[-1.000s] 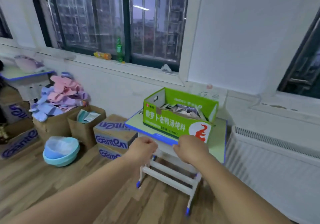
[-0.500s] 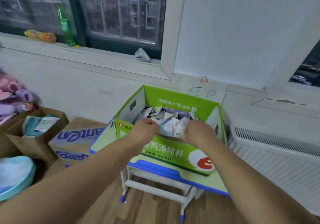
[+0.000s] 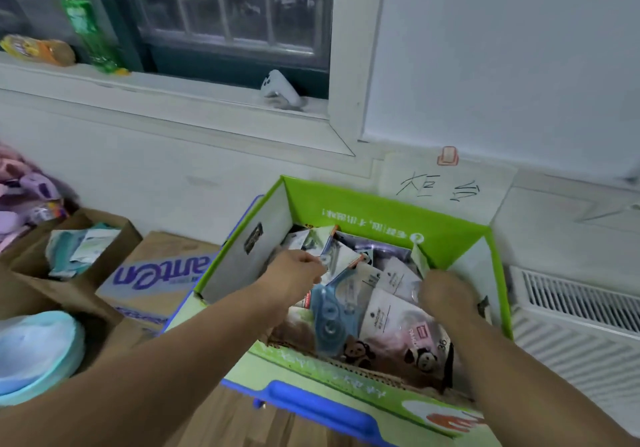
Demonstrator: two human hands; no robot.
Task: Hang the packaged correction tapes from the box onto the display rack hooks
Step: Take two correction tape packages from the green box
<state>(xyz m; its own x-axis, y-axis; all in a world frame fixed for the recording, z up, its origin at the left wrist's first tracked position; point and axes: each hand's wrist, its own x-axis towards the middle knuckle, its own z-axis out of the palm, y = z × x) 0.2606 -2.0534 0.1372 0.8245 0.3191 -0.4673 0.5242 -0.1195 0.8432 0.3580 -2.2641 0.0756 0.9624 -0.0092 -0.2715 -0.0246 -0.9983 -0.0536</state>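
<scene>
- A green box [image 3: 391,209] is sitting open on a blue-edged desk [image 3: 311,403], its walls rising around both hands.
- Inside it, packaged correction tapes [image 3: 384,308] are lying in a loose heap.
- The left hand [image 3: 294,275] is reaching over the near wall, its curled fingers pinching one pack's corner.
- The right hand [image 3: 446,294] is dipping in by the right wall. It is blurred, so its grip cannot be told.
- Brown cartons [image 3: 152,273] are crowding the desk's left side, and a radiator [image 3: 571,311] is standing just beside its right.
- The near wall is hiding the lowest packs.

Reaching forward with both bare arms, left hand [image 3: 294,273] pinching at its fingertips, right hand [image 3: 446,294] knuckles-up, fingers curled under.
</scene>
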